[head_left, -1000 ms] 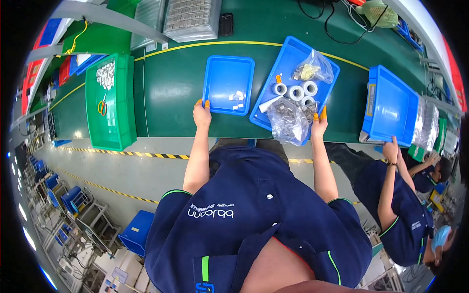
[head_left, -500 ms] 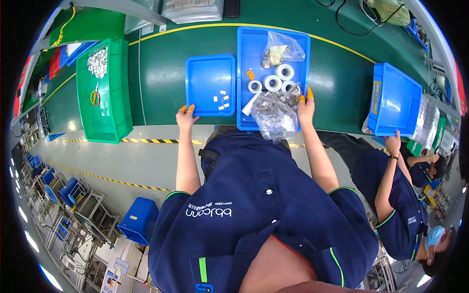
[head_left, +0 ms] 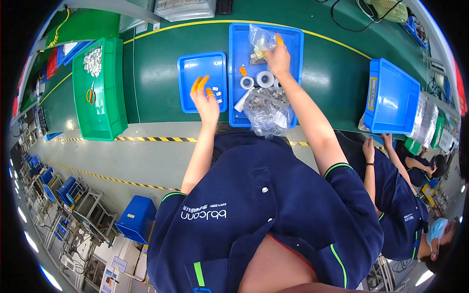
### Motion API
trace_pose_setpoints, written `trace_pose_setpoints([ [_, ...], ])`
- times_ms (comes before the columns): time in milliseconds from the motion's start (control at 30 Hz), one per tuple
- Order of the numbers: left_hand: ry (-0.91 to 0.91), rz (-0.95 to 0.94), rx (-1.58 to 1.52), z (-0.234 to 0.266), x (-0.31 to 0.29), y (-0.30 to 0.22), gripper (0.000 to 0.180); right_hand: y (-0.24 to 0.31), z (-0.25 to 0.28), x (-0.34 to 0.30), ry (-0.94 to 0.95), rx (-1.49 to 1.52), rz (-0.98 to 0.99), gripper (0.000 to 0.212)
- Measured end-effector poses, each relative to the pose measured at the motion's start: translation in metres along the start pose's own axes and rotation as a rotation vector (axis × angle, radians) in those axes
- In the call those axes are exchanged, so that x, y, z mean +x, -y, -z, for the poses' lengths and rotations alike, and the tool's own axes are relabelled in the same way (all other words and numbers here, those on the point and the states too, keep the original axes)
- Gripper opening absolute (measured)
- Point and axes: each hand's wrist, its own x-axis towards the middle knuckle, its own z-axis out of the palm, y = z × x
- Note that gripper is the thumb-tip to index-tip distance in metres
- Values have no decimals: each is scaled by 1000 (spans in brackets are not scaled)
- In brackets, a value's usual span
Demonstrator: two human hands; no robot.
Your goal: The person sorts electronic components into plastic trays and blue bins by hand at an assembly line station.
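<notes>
My right hand (head_left: 278, 59), with orange finger cots, is closed on a clear plastic bag (head_left: 261, 38) at the far end of the large blue tray (head_left: 299, 58). Yellowish and brown contents show in that bag, partly behind my fingers. My left hand (head_left: 206, 100), also in orange finger cots, is over the near part of the small blue tray (head_left: 195, 61), fingers apart and holding nothing. A few small white pieces (head_left: 218, 94) lie beside its fingers. The large tray also holds white rolls (head_left: 265, 79), orange finger cots (head_left: 243, 71) and a clear bag of small grey parts (head_left: 268, 110).
A green bin (head_left: 100, 122) at the left holds small silvery parts (head_left: 93, 62) and orange-handled scissors (head_left: 91, 95). At the right stands another blue bin (head_left: 394, 102), near a co-worker (head_left: 398, 195). Packed clear trays (head_left: 185, 9) sit at the back.
My right hand has left the large tray's right edge and reached to the far bag, which has shifted slightly. My left hand has moved from the small tray's near left corner to over it.
</notes>
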Motion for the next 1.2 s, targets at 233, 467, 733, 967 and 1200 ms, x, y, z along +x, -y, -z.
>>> trace_pose_setpoints([
  [233,332,124,-80,-6,-4,-6,29,-14,72,0,-343,576,106,26],
  [467,458,-207,-24,-70,5,-25,41,-57,97,-3,-379,570,-47,28],
  [733,615,-147,272,-97,-8,-44,54,-137,98,-30,-615,430,-247,35],
  [967,574,-122,225,-102,-13,-42,63,-170,80,-60,-405,140,-290,44],
  [1200,515,-78,301,-91,-25,-49,65,-53,100,-96,-437,-20,282,62],
])
